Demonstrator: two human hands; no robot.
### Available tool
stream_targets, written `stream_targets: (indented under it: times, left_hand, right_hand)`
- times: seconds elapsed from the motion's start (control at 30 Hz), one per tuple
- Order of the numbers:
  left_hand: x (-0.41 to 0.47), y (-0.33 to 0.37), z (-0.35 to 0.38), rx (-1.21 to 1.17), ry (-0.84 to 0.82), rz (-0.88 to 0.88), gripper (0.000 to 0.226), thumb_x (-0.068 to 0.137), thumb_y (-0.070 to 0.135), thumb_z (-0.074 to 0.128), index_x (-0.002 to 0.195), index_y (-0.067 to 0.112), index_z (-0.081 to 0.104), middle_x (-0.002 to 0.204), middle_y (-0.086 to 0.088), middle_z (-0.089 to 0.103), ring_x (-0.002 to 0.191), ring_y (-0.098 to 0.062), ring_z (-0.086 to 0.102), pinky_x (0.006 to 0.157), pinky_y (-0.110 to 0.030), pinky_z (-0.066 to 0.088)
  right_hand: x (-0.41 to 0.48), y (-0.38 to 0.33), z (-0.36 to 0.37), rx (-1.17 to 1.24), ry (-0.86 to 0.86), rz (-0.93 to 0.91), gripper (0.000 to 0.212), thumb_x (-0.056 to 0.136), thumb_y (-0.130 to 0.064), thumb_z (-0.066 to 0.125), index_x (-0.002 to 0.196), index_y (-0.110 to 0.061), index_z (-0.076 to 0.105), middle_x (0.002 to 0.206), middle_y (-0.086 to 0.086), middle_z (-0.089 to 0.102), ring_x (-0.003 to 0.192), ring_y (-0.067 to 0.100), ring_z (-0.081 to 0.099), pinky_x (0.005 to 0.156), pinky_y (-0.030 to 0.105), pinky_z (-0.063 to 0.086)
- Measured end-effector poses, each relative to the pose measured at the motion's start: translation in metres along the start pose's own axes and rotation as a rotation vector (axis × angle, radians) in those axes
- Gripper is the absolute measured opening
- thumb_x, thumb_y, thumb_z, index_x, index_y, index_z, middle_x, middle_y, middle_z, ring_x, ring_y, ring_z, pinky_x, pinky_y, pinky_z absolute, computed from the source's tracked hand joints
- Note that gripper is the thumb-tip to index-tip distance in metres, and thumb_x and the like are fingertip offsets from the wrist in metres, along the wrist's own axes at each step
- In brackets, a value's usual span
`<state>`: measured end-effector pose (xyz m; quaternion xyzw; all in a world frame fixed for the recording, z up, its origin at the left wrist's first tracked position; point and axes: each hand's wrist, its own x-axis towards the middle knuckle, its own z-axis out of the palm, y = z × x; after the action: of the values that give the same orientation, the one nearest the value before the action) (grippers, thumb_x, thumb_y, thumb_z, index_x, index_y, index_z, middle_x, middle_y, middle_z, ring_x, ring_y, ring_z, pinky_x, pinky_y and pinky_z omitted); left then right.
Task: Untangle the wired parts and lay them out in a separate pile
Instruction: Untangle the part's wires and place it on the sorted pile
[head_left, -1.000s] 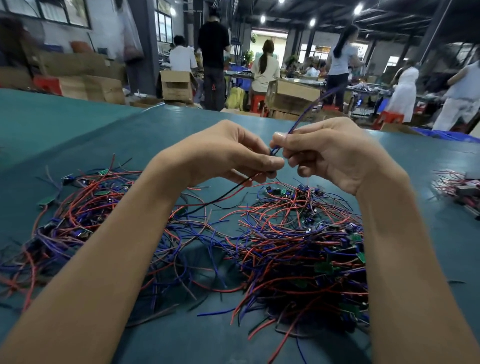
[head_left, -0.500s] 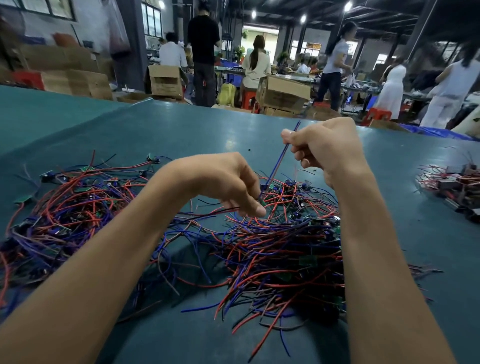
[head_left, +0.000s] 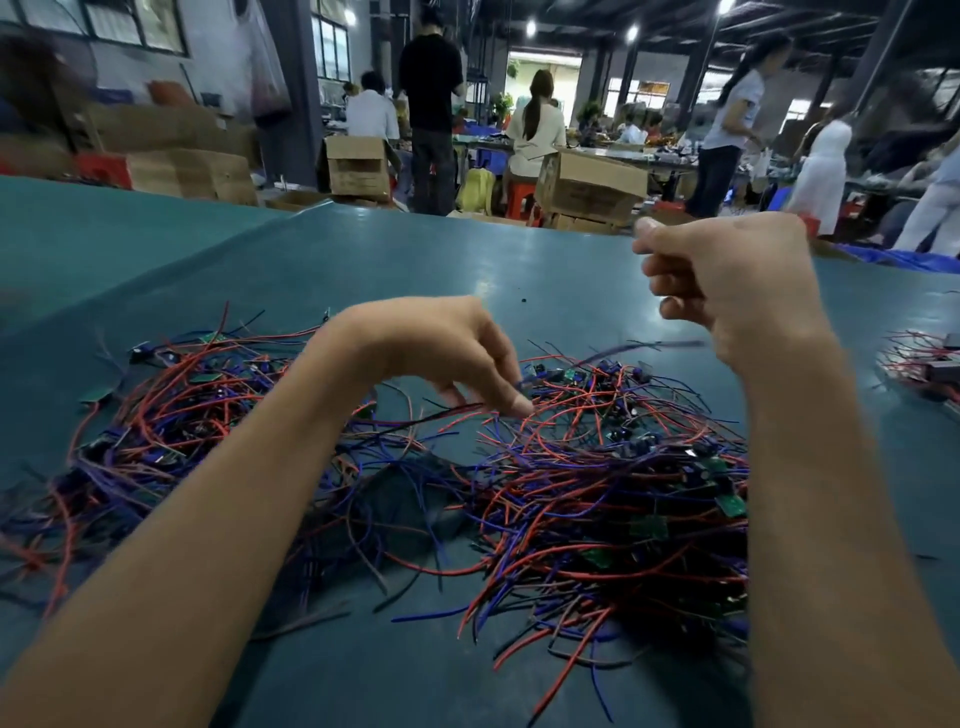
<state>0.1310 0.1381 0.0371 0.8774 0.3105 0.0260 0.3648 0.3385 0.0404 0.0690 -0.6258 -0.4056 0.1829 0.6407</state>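
Note:
Red and blue wires with small green circuit boards lie tangled in a big heap (head_left: 613, 499) on the teal table (head_left: 457, 265). A looser spread of the same wired parts (head_left: 156, 415) lies to the left. My left hand (head_left: 441, 353) reaches down onto the heap, its curled fingertips pinching wires at the heap's top. My right hand (head_left: 727, 280) is raised above the heap's right side with fingers curled. A blurred blue wire (head_left: 639, 347) runs from under it down toward my left fingertips.
A small separate bunch of wired parts (head_left: 919, 364) lies at the table's right edge. Beyond the far table edge stand cardboard boxes (head_left: 587, 189) and several people at work benches. My forearms cover the near part of the table.
My hands have moved apart. The left hand has dropped from in front of me onto the heap, and the right hand has pulled up and to the right with the blue wire.

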Motion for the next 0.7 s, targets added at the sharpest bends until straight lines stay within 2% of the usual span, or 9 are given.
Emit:
stream_targets:
  times: [0.1, 0.17, 0.27, 0.33, 0.43, 0.5, 0.57, 0.6, 0.7]
  left_hand:
    - [-0.007, -0.004, -0.011, -0.225, 0.059, 0.072, 0.027, 0.068, 0.040, 0.087, 0.083, 0.020, 0.080, 0.072, 0.009, 0.068, 0.064, -0.001, 0.057, 0.062, -0.019, 0.049]
    - [-0.008, -0.007, -0.015, -0.390, 0.057, 0.074, 0.031, 0.065, 0.039, 0.086, 0.084, 0.016, 0.079, 0.073, 0.004, 0.066, 0.062, -0.006, 0.053, 0.059, -0.020, 0.047]
    - [-0.006, -0.012, -0.020, -0.595, 0.068, 0.062, 0.031, 0.067, 0.035, 0.084, 0.088, 0.014, 0.077, 0.077, 0.003, 0.067, 0.061, -0.005, 0.054, 0.058, -0.018, 0.047]
    - [-0.002, -0.013, -0.021, -0.702, 0.114, 0.052, 0.030, 0.067, 0.032, 0.082, 0.090, 0.015, 0.074, 0.077, 0.005, 0.068, 0.060, -0.003, 0.055, 0.058, -0.016, 0.048]
    - [0.001, -0.013, -0.021, -0.843, 0.150, 0.026, 0.031, 0.065, 0.027, 0.080, 0.090, 0.013, 0.069, 0.073, 0.004, 0.064, 0.060, -0.004, 0.055, 0.060, -0.015, 0.046]
    - [0.002, -0.015, -0.022, -0.919, 0.157, 0.005, 0.033, 0.063, 0.024, 0.081, 0.091, 0.011, 0.069, 0.077, 0.002, 0.066, 0.062, -0.004, 0.056, 0.060, -0.014, 0.047]
    - [0.002, -0.017, -0.024, -0.965, 0.172, -0.008, 0.033, 0.063, 0.023, 0.082, 0.090, 0.010, 0.069, 0.077, 0.001, 0.067, 0.061, -0.004, 0.057, 0.059, -0.012, 0.047]
    - [0.002, -0.018, -0.024, -0.979, 0.184, -0.010, 0.032, 0.063, 0.023, 0.082, 0.090, 0.010, 0.070, 0.077, 0.001, 0.068, 0.061, -0.004, 0.058, 0.057, -0.012, 0.046]
    - [0.001, -0.021, -0.025, -0.962, 0.210, -0.015, 0.030, 0.063, 0.026, 0.082, 0.088, 0.013, 0.073, 0.076, 0.004, 0.069, 0.062, -0.002, 0.059, 0.050, -0.012, 0.043]
  right_hand:
    - [-0.005, -0.007, 0.011, -0.021, 0.007, -0.053, 0.016, 0.087, -0.022, 0.076, 0.079, -0.008, 0.074, 0.061, 0.001, 0.066, 0.052, 0.014, 0.059, 0.046, 0.026, 0.047]
    - [-0.006, -0.012, 0.016, 0.011, 0.102, -0.138, 0.017, 0.086, -0.023, 0.073, 0.072, -0.013, 0.074, 0.062, 0.001, 0.068, 0.056, 0.019, 0.063, 0.051, 0.032, 0.052]
    - [-0.001, -0.018, 0.019, -0.036, 0.364, -0.287, 0.016, 0.084, -0.031, 0.065, 0.073, -0.024, 0.074, 0.078, -0.001, 0.075, 0.076, 0.022, 0.071, 0.075, 0.044, 0.061]
    - [-0.001, -0.022, 0.020, -0.069, 0.465, -0.343, 0.019, 0.086, -0.033, 0.062, 0.091, -0.023, 0.077, 0.087, -0.004, 0.076, 0.082, 0.013, 0.071, 0.082, 0.036, 0.060]
    - [-0.011, -0.021, 0.025, -0.285, 0.524, -0.457, 0.024, 0.089, -0.030, 0.060, 0.102, -0.021, 0.078, 0.090, -0.009, 0.074, 0.079, 0.002, 0.066, 0.077, 0.016, 0.053]
    - [-0.016, -0.017, 0.031, -0.473, 0.333, -0.488, 0.023, 0.089, -0.024, 0.061, 0.096, -0.015, 0.080, 0.085, -0.004, 0.075, 0.074, 0.007, 0.065, 0.078, 0.019, 0.056]
    - [-0.019, -0.012, 0.040, -0.505, -0.028, -0.294, 0.023, 0.090, -0.021, 0.065, 0.085, -0.004, 0.078, 0.078, 0.010, 0.077, 0.065, 0.015, 0.066, 0.075, 0.039, 0.062]
    - [-0.021, -0.010, 0.047, -0.464, -0.191, -0.162, 0.024, 0.092, -0.024, 0.067, 0.085, -0.003, 0.078, 0.076, 0.011, 0.077, 0.063, 0.018, 0.069, 0.073, 0.043, 0.062]
    - [-0.024, 0.004, 0.063, -0.308, -0.469, 0.108, 0.034, 0.096, -0.035, 0.068, 0.094, -0.002, 0.077, 0.082, 0.009, 0.078, 0.069, 0.020, 0.074, 0.077, 0.040, 0.061]
